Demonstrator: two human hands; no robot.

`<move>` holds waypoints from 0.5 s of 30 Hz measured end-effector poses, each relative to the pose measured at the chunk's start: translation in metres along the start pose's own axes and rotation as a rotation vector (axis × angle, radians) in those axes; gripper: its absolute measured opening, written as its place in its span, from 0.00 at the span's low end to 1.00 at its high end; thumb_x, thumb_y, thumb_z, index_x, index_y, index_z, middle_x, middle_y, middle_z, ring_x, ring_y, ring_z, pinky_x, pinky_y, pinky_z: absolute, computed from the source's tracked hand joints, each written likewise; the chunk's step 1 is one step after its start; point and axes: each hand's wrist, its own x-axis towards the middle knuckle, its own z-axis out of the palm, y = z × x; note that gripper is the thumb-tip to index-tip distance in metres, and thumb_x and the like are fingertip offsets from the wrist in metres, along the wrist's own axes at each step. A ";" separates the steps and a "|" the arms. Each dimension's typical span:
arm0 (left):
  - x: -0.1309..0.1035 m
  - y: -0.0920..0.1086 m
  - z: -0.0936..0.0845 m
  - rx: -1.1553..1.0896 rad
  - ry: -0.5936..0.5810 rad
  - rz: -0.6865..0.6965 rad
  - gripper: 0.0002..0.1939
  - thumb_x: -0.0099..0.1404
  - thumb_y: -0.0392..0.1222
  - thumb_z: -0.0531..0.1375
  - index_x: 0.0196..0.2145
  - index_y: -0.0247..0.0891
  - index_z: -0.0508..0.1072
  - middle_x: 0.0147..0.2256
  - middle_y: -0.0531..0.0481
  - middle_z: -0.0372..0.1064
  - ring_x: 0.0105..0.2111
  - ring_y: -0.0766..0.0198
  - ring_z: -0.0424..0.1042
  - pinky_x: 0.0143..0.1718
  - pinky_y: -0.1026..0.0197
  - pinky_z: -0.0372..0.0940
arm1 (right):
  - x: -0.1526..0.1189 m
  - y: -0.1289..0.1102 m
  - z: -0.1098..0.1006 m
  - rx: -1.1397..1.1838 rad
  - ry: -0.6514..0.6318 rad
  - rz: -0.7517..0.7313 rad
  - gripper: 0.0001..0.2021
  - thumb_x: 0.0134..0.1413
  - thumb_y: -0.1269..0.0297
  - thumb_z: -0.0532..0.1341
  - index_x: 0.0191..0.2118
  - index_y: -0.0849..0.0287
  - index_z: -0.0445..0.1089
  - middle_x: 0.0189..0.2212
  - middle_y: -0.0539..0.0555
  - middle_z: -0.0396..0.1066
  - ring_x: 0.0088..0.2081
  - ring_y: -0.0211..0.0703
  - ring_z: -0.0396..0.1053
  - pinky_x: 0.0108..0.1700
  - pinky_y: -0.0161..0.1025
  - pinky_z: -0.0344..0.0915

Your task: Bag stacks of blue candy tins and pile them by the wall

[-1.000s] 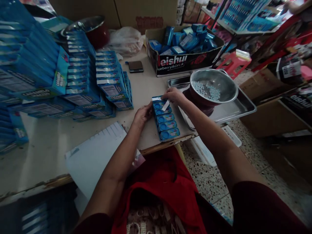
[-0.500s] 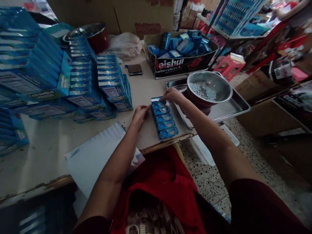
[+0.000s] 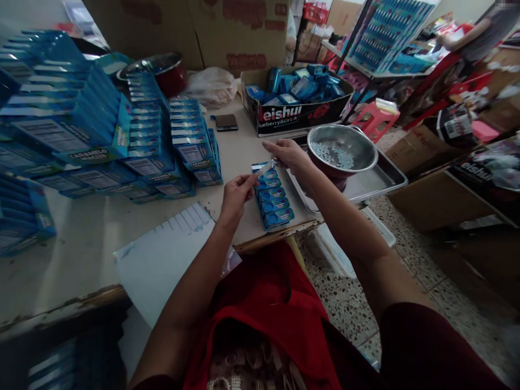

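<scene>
White strip (image 3: 265, 169), one, pinched in left hand (image 3: 236, 196); right hand (image 3: 290, 156) near, grip unclear; one blue box (image 3: 260, 212) below

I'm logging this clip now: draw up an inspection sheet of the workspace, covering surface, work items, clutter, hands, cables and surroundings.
Surface: pale worktable, front edge worn and chipped.
Work items: blue packs in a row near the front edge; pale strip above their far end.
Clutter: stacked blue boxes, white sheet, flat dark item, open carton of blue packs, metal bowl of small pale pieces over a metal tray.
Hands: left hand pinches the strip between its fingers; right hand is at the strip's other end, contact unclear.
Cables: nothing seen.
Surroundings: pink stool, speckled floor, another person at upper right.
</scene>
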 end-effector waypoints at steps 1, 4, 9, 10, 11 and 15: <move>-0.001 0.001 0.000 -0.036 0.009 0.006 0.31 0.42 0.61 0.82 0.33 0.36 0.78 0.28 0.52 0.76 0.20 0.76 0.61 0.21 0.69 0.53 | -0.004 -0.001 -0.001 0.017 -0.009 0.004 0.20 0.70 0.56 0.68 0.29 0.55 0.62 0.18 0.45 0.62 0.19 0.31 0.55 0.20 0.31 0.46; -0.004 0.005 -0.004 -0.074 0.035 0.018 0.26 0.44 0.54 0.82 0.31 0.36 0.77 0.27 0.53 0.74 0.20 0.75 0.61 0.21 0.69 0.52 | -0.015 0.001 -0.005 0.069 -0.050 0.037 0.16 0.62 0.67 0.73 0.32 0.56 0.64 0.20 0.45 0.66 0.20 0.31 0.58 0.22 0.31 0.48; -0.002 0.019 -0.012 0.068 0.069 -0.012 0.15 0.56 0.43 0.77 0.28 0.35 0.76 0.25 0.53 0.72 0.20 0.74 0.62 0.22 0.69 0.53 | -0.019 0.014 -0.010 0.101 -0.025 0.064 0.20 0.43 0.80 0.75 0.36 0.56 0.66 0.23 0.46 0.71 0.25 0.37 0.70 0.25 0.32 0.53; 0.001 0.022 -0.013 0.115 0.068 -0.021 0.14 0.58 0.42 0.76 0.28 0.35 0.75 0.25 0.53 0.71 0.20 0.74 0.62 0.22 0.69 0.54 | -0.016 0.018 -0.010 0.091 -0.003 0.055 0.21 0.42 0.79 0.75 0.36 0.55 0.66 0.23 0.47 0.71 0.26 0.39 0.72 0.26 0.32 0.54; 0.005 0.025 -0.012 0.165 0.069 -0.025 0.13 0.59 0.40 0.75 0.27 0.35 0.75 0.24 0.53 0.71 0.20 0.73 0.63 0.22 0.69 0.55 | -0.013 0.021 -0.009 0.079 0.020 0.045 0.21 0.41 0.78 0.75 0.35 0.55 0.65 0.23 0.47 0.71 0.27 0.41 0.73 0.27 0.33 0.56; 0.026 0.030 -0.010 0.358 0.133 0.028 0.13 0.63 0.36 0.73 0.26 0.36 0.74 0.20 0.54 0.67 0.19 0.70 0.64 0.21 0.68 0.55 | 0.003 0.035 -0.003 0.046 0.086 0.004 0.23 0.38 0.73 0.76 0.33 0.53 0.62 0.24 0.45 0.68 0.29 0.44 0.74 0.32 0.38 0.68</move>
